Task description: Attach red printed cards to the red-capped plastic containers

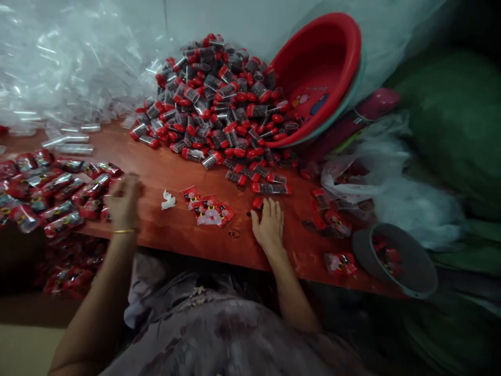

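My left hand point(124, 201) is beside the right edge of a pile of red-labelled clear tubes point(58, 185); motion smears its fingers, so I cannot tell if it holds anything. A gold-coloured bangle point(124, 231) circles that wrist. Over on the table, my right hand point(269, 224) rests with fingers stretched out, close to a small red cap point(257, 203). Whether the fingertips touch the cap is unclear. Between the hands lie several red printed cards point(209, 210), a crumpled white scrap point(168, 200) and small dark rings point(234, 234).
A large heap of red-capped clear tubes point(219, 104) spills from a tilted red basin point(344, 36). Clear empty tubes point(70, 68) are piled at the back left. At right are plastic bags point(407, 193) and a grey bowl point(362, 245) with red pieces inside.
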Available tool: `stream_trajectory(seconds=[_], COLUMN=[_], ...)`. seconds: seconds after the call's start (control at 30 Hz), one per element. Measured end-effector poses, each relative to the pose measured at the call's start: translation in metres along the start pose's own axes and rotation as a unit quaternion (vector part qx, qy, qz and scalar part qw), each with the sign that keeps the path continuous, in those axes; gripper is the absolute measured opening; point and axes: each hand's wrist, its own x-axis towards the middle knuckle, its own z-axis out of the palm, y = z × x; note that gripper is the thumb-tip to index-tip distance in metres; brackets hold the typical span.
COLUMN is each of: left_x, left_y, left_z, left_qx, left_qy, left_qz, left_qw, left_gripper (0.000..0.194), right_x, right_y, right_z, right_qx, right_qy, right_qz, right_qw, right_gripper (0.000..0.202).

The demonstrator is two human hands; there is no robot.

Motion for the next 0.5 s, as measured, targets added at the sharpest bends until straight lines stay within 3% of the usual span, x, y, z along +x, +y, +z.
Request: stream_trajectory(seconds=[0.03,0.1,0.2,0.27,0.33,0.5], left_x=[-0.019,-0.052,-0.076,-0.079,-0.077,-0.079], left_y=[0.003,0.009,0.009,0.003,-0.004,-0.016], left_z=[0.022,0.059,0.09,0.096,0.098,0.098], left_qx=[0.054,0.196,0.338,0.375,0.373,0.285], left_qy=[-0.066,-0.207,-0.307,-0.339,-0.348,-0.315], left_qz=[0.033,0.136,0.224,0.233,0.224,0.193], left_qw=[0.996,0.949,0.861,0.831,0.831,0.884], left_gripper=[0.045,0.036,0.03,0.027,0.022,0.015], right_x=[-0.001,-0.002,-0.002,-0.002,-0.001,-0.002], right_y=[-0.003,-0.005,-0.001,0.001,0.001,-0.001], right_z=[0.0,-0.001,-0.001,0.001,0.003,-0.004], right_qx=[-0.001,-0.001,0.008,0.015,0.021,0.045], right_qy=[0.002,0.009,0.023,0.032,0.04,0.079], right_qz=[-0.004,-0.012,-0.023,-0.027,-0.027,-0.027], right_qw=[1.0,1.0,0.999,0.999,0.999,0.995], right_gripper=[0.055,0.054,0.052,0.051,0.05,0.042])
